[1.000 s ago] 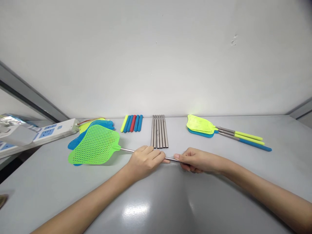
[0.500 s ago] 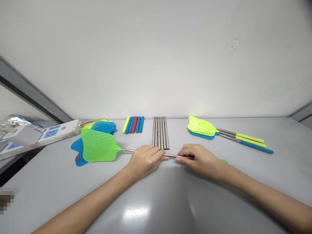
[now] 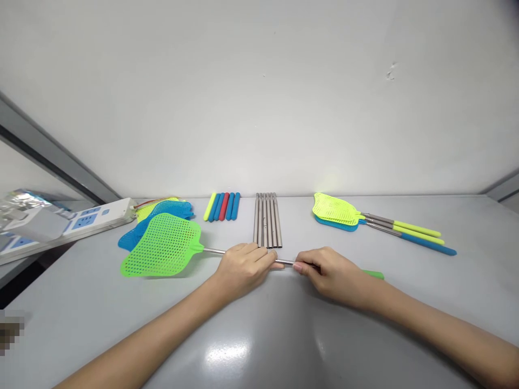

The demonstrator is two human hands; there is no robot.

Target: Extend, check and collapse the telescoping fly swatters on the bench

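A green fly swatter (image 3: 164,246) lies across the front of me, its perforated head to the left and the tip of its green grip showing past my right wrist. My left hand (image 3: 245,270) is closed round the thin metal rod, palm down. Farther along, my right hand (image 3: 326,273) pinches the rod between thumb and fingers, covering much of the thicker part. Just behind the rod, several grey metal tubes (image 3: 267,221) lie side by side. Left of them is a row of foam-like grips (image 3: 221,206) in yellow, blue and red.
Blue and yellow swatter heads (image 3: 140,232) are piled at the left beside a white power strip (image 3: 109,213). Finished-looking swatters (image 3: 336,209) with yellow and blue grips lie at the right. A pale wall (image 3: 259,108) borders the table's back edge.
The green swatter head has turned and tilted, its outer edge now lower and farther left. My right hand has closed farther over the rod, and slightly more green grip shows behind it.
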